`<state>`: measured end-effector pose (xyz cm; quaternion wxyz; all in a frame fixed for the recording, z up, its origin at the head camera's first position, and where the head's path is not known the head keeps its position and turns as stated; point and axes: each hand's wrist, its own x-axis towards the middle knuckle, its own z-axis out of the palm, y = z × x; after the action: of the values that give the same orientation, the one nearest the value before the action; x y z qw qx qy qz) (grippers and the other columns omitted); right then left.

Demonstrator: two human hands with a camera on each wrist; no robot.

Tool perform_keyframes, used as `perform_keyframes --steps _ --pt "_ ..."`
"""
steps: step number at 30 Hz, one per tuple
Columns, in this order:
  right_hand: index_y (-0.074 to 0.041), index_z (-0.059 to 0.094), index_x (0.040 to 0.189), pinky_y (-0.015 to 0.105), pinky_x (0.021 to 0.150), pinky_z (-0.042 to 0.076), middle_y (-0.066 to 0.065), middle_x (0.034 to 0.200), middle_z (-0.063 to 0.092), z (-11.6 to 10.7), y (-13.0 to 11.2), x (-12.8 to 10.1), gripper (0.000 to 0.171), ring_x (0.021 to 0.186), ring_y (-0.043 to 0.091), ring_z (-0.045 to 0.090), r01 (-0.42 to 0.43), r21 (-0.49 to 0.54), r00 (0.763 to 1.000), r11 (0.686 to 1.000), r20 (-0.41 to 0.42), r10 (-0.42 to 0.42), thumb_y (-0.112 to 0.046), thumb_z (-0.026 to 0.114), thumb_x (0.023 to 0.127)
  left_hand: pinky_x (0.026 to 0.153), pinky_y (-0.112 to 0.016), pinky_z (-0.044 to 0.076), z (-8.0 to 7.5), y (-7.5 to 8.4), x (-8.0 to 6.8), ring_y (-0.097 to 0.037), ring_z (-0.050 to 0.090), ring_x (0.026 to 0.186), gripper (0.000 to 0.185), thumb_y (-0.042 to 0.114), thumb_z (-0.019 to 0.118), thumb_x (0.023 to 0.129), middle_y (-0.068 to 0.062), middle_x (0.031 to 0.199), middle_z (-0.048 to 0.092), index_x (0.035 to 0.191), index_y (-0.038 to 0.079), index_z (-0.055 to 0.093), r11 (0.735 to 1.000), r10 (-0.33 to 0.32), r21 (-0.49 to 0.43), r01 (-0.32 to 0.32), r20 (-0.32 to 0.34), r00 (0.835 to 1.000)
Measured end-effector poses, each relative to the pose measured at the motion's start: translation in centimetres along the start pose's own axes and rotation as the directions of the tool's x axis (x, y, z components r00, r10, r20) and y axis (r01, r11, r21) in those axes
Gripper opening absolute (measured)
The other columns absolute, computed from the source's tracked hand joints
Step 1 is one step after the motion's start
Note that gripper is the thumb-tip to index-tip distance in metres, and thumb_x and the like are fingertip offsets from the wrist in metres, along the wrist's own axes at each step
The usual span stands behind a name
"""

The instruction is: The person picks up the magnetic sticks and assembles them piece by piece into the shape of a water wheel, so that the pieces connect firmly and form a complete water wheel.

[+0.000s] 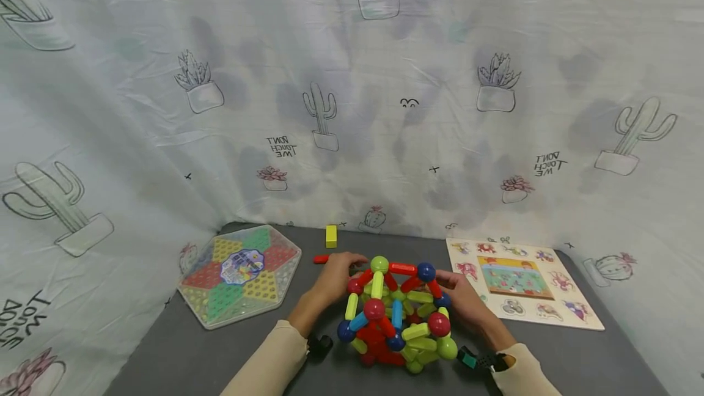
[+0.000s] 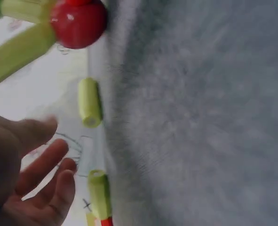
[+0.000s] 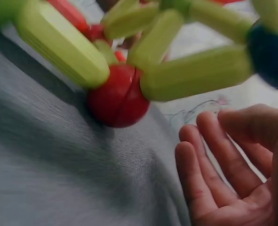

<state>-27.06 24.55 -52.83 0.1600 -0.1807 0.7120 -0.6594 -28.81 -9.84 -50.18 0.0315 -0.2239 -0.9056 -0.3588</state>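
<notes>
A cage-like structure of magnetic rods and balls (image 1: 374,309) stands on the dark table in the head view, built from red, blue, yellow-green and dark blue pieces. Behind its left side is my left hand (image 1: 337,274), fingers loosely bent and holding nothing. On the opposite side my right hand (image 1: 464,299) reaches behind the structure; the right wrist view shows its fingers (image 3: 233,165) extended, apart from a red ball (image 3: 120,96). Two loose yellow-green rods (image 2: 89,102) lie near the left hand in the left wrist view, with a red piece (image 2: 107,221) at one's end.
A hexagonal Chinese checkers board (image 1: 242,274) lies on the left of the table. On the right is a picture puzzle board (image 1: 522,283) with animal shapes. A yellow block (image 1: 331,236) and a red rod (image 1: 321,259) lie toward the back. A printed curtain (image 1: 352,109) hangs behind.
</notes>
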Motion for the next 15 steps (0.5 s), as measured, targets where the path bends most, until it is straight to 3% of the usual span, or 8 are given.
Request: perform_keyframes --steps 2,3,5,7,9,11,12,15 --pt "0.003 0.072 0.135 0.028 0.093 0.062 -0.005 0.116 0.083 -0.1 0.3 1.4 0.030 0.106 0.012 0.077 0.076 -0.151 0.997 0.986 -0.012 -0.079 -0.012 0.066 0.110 0.094 -0.045 0.064 -0.4 0.1 -0.7 -0.026 0.076 0.106 0.027 -0.003 0.070 0.102 -0.008 0.119 0.081 0.125 0.006 0.080 0.998 -0.003 -0.056 0.002 -0.018 1.000" --pt "0.004 0.073 0.133 0.027 0.092 0.062 -0.005 0.115 0.083 0.0 0.4 2.1 0.029 0.104 0.012 0.077 0.140 -0.228 0.990 0.963 0.006 -0.142 -0.011 0.069 0.108 0.093 -0.043 0.065 -0.6 0.1 -1.0 -0.024 0.076 0.105 0.028 -0.004 0.067 0.102 -0.007 0.118 0.081 0.124 0.006 0.081 0.995 0.002 -0.095 -0.003 -0.007 1.000" --pt "0.004 0.074 0.131 0.028 0.090 0.063 0.000 0.115 0.083 0.5 0.2 3.3 0.028 0.103 0.013 0.078 0.266 -0.295 0.964 0.918 0.067 -0.258 -0.005 0.071 0.105 0.091 -0.038 0.064 -0.7 -0.7 -1.7 -0.017 0.075 0.103 0.036 -0.008 0.063 0.098 -0.004 0.117 0.081 0.126 0.006 0.080 0.983 0.055 -0.179 -0.044 0.059 0.997" --pt "0.006 0.072 0.133 0.027 0.089 0.063 0.004 0.118 0.083 1.2 -0.3 4.4 0.030 0.102 0.012 0.078 0.369 -0.320 0.929 0.873 0.123 -0.348 -0.002 0.071 0.104 0.090 -0.035 0.063 -0.9 -1.3 -2.5 -0.014 0.072 0.100 0.041 -0.012 0.060 0.091 -0.003 0.113 0.079 0.123 0.005 0.079 0.953 0.122 -0.294 -0.070 0.161 0.979" --pt "0.009 0.071 0.133 0.027 0.084 0.064 0.007 0.117 0.083 2.0 -0.9 5.3 0.032 0.097 0.011 0.077 0.444 -0.327 0.896 0.834 0.177 -0.407 -0.005 0.072 0.103 0.088 -0.031 0.060 -0.6 -2.0 -3.1 -0.011 0.068 0.096 0.037 -0.007 0.063 0.092 0.000 0.109 0.077 0.124 0.004 0.077 0.924 0.190 -0.371 -0.090 0.244 0.951" --pt "0.009 0.071 0.132 0.026 0.080 0.063 0.002 0.115 0.082 2.6 -1.5 5.9 0.033 0.094 0.006 0.075 0.480 -0.298 0.876 0.825 0.202 -0.437 -0.008 0.073 0.104 0.086 -0.030 0.059 -0.3 -1.9 -3.7 -0.010 0.066 0.092 0.023 0.002 0.069 0.098 0.002 0.103 0.075 0.119 0.005 0.077 0.901 0.221 -0.427 -0.084 0.283 0.933" --pt "0.007 0.072 0.131 0.025 0.078 0.063 -0.002 0.114 0.082 2.9 -1.7 6.1 0.031 0.092 0.004 0.074 0.494 -0.280 0.868 0.823 0.220 -0.446 -0.009 0.072 0.105 0.087 -0.030 0.058 -0.2 -1.4 -4.1 -0.009 0.066 0.092 0.017 0.007 0.071 0.101 0.002 0.102 0.074 0.116 0.006 0.077 0.895 0.200 -0.443 -0.054 0.292 0.935" --pt "0.003 0.074 0.128 0.027 0.078 0.064 -0.007 0.108 0.080 4.1 -2.7 6.2 0.027 0.089 0.005 0.072 0.453 -0.096 0.865 0.887 0.288 -0.410 -0.014 0.065 0.108 0.090 -0.027 0.058 -0.1 -0.6 -4.7 -0.006 0.068 0.095 0.023 0.028 0.077 0.104 0.006 0.103 0.076 0.115 0.008 0.079 0.900 0.165 -0.435 -0.030 0.278 0.946"
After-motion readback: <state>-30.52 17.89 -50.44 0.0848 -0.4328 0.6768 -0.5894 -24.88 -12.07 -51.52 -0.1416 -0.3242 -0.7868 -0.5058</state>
